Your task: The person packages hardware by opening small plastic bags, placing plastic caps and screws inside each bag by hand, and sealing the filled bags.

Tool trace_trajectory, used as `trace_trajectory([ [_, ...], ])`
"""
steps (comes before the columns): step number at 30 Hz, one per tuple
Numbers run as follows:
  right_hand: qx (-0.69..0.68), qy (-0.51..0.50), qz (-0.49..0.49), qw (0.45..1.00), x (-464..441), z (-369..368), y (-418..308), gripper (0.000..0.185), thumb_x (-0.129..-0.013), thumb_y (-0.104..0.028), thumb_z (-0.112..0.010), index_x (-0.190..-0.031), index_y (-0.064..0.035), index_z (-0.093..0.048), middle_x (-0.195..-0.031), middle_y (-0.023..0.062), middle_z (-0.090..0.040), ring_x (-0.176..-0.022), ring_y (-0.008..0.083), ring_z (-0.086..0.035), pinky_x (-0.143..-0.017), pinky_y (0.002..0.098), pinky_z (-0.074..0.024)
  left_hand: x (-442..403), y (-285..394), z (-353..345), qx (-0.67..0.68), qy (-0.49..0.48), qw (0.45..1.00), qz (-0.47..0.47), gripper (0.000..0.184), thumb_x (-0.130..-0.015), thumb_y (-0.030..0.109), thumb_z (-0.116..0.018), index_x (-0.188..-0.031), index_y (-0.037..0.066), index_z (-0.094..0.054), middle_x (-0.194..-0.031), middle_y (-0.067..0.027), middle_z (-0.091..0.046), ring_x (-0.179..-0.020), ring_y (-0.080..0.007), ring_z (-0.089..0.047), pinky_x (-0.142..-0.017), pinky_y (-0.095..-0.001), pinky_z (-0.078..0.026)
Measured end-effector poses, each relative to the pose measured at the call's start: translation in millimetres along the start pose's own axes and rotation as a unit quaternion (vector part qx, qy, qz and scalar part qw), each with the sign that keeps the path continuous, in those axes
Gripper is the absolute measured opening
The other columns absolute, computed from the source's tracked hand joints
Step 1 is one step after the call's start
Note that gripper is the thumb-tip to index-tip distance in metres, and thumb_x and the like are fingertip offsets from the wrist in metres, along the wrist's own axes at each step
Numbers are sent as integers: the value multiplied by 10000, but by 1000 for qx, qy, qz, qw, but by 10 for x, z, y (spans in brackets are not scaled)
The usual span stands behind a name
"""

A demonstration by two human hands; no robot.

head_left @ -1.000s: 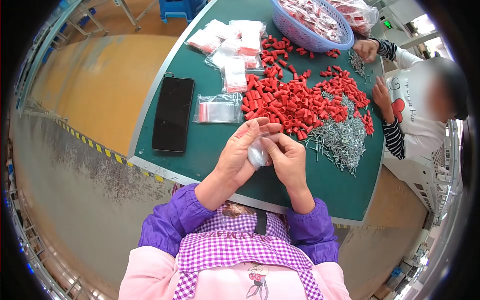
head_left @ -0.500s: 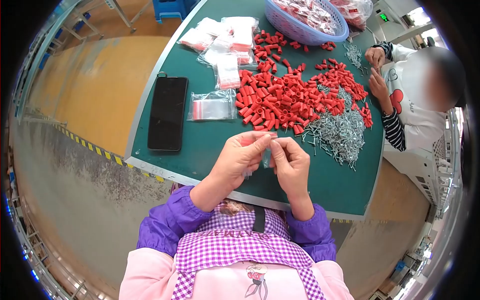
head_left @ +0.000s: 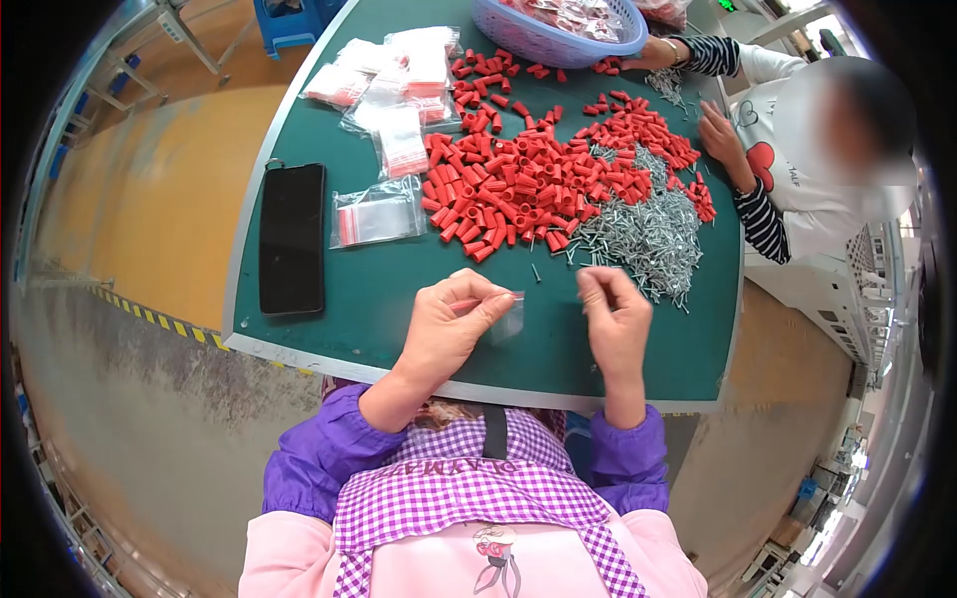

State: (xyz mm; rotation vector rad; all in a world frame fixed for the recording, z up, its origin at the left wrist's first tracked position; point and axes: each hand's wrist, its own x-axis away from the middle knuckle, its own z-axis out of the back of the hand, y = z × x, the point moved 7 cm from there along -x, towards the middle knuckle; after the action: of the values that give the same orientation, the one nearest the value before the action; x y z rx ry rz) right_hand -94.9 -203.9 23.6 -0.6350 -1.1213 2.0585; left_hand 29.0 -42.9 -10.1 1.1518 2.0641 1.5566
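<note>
The left hand [head_left: 457, 317] pinches a small clear bag [head_left: 511, 321] between thumb and curled fingers, the bag hanging at its three o'clock. The right hand [head_left: 617, 314] is loosely curled, its grip on anything impossible to tell; screws [head_left: 650, 239] lie at its one o'clock, red caps [head_left: 518, 187] at eleven.

Green table [head_left: 354, 334], red caps [head_left: 508, 184], screws [head_left: 648, 239], bags [head_left: 399, 140], phone [head_left: 292, 239]

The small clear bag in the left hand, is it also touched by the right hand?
No, only the left hand pinches the small clear bag, and the right hand is apart from it.
</note>
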Motion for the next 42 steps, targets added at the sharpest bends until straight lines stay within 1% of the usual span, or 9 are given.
trace_trajectory([
  [2,103,51,64,991,-89,218,-25,98,-850,-72,-658,-902,11,-668,-787,86,-643,-634,136,-585,-593,259,-466,-8,5,7,-2,0,1000,-22,28,-860,31,-667,-853,12,-687,-824,15,-581,-655,-22,-497,-566,-166,-382],
  [7,179,15,40,983,-148,273,12,137,-810,-103,-689,-901,-3,-673,-789,88,-618,-595,178,-581,-572,293,-463,-22,-55,9,-3,-14,999,-42,52,-840,24,-692,-822,-12,-658,-820,-7,-597,-777,-65,-584,-710,-211,-483],
  [10,222,8,60,973,-174,192,19,149,-794,-133,-700,-876,-12,-671,-791,96,-610,-622,217,-595,-585,324,-467,-34,-59,-2,27,-13,998,-47,74,-838,31,-696,-806,-9,-643,-831,-20,-621,-777,-62,-587,-699,-208,-482],
  [13,268,18,87,959,-177,126,17,156,-781,-162,-708,-831,-21,-664,-786,102,-603,-669,266,-602,-608,360,-471,7,-52,-5,-19,14,999,37,50,-846,38,-687,-849,0,-654,-767,12,-606,-634,-21,-502,-562,-162,-397],
  [16,311,24,112,943,-191,89,-7,160,-775,-166,-711,-827,-25,-656,-794,101,-600,-697,279,-603,-623,370,-476,-3,-66,-14,-26,9,1000,4,91,-857,64,-683,-924,3,-678,-739,28,-613,-588,-5,-475,-511,-153,-370],
  [22,344,-7,143,928,-239,49,-21,170,-762,-167,-711,-832,-30,-639,-804,106,-588,-765,295,-602,-671,389,-482,4,-91,-5,-47,-14,998,33,130,-870,70,-669,-991,32,-699,-777,30,-605,-592,-7,-479,-499,-156,-365],
  [28,389,-45,142,909,-318,-11,-53,137,-765,-125,-684,-806,-17,-612,-796,122,-585,-785,311,-606,-687,404,-495,-30,-76,-14,-89,-30,990,-103,58,-846,22,-681,-903,13,-682,-905,-43,-634,-592,-20,-506,-473,-169,-389],
  [39,465,-121,53,875,-441,-39,99,83,-757,-91,-620,-751,-12,-596,-771,163,-647,-738,322,-652,-677,413,-524,-30,-40,-65,-11,-21,999,34,122,-834,46,-702,-905,16,-607,-797,-58,-658,-519,-27,-535,-423,-157,-389],
  [42,399,-119,40,908,-437,11,74,81,-739,-90,-623,-757,-12,-615,-713,153,-648,-659,300,-642,-623,394,-511,-21,-17,-60,-6,-25,998,63,120,-849,62,-688,-944,12,-634,-773,-44,-660,-530,-25,-546,-431,-152,-385],
])
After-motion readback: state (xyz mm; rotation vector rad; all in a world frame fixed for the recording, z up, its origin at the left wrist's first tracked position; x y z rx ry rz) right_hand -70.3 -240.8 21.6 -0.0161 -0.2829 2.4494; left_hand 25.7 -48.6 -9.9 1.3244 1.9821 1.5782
